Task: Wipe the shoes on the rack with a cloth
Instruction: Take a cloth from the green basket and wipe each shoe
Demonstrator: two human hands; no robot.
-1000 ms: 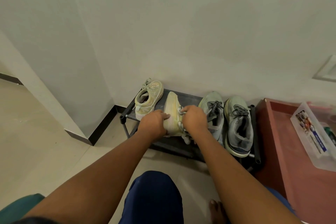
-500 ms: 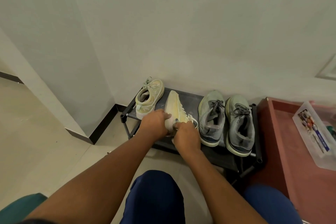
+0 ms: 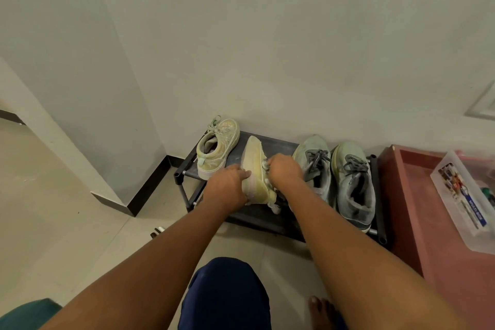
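Shoe (image 3: 255,169), pale yellow, lies tipped on its side on the rack (image 3: 270,220); your left hand (image 3: 227,187) grips its heel while your right hand (image 3: 285,173) clutches a cloth (image 3: 274,206), mostly hidden, against its upper. Grey sneakers (image 3: 337,177) stand alongside.
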